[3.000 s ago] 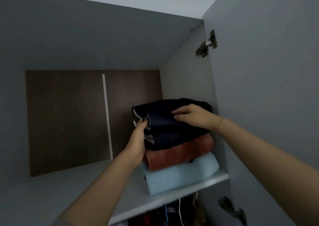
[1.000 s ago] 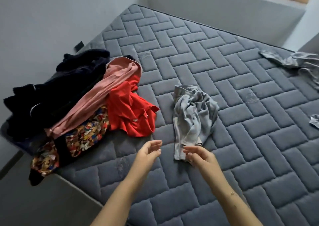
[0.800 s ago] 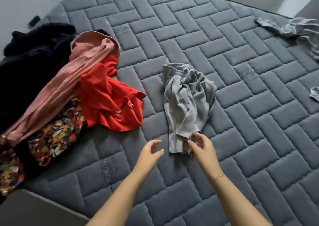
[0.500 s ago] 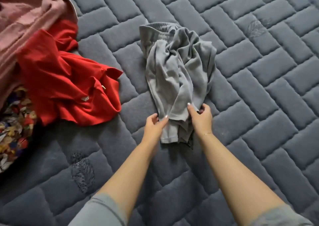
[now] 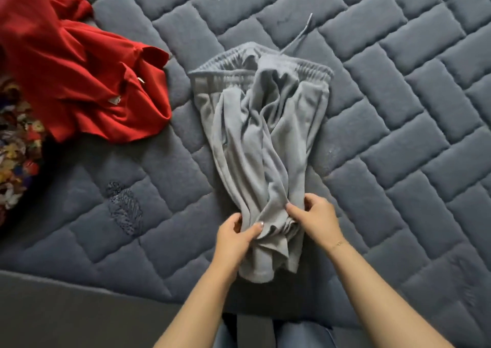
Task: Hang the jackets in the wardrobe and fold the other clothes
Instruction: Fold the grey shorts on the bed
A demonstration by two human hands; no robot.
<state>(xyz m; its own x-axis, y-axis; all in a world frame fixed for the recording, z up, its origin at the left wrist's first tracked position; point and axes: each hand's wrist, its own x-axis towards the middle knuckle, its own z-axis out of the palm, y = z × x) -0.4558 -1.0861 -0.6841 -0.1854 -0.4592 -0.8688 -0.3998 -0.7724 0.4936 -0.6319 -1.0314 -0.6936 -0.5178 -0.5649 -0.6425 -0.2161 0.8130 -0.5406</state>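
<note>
Crumpled grey shorts [image 5: 255, 140] with an elastic waistband and a drawstring lie on the quilted dark grey mattress [image 5: 398, 108], waistband at the far end. My left hand [image 5: 235, 237] pinches the near hem on its left side. My right hand [image 5: 314, 218] grips the bunched fabric on the right side of the same end. Both hands are close together, and the hem hangs loose just below them near the mattress's front edge.
A red garment [image 5: 79, 82] lies crumpled at the upper left of the mattress. A multicoloured patterned garment [image 5: 16, 156] shows at the left edge. The mattress's front edge [image 5: 79, 284] runs along the bottom, with my legs below it.
I went from the wardrobe shelf to the bed. Both hands reached down, took hold of the near end of the grey shorts and pulled it toward me.
</note>
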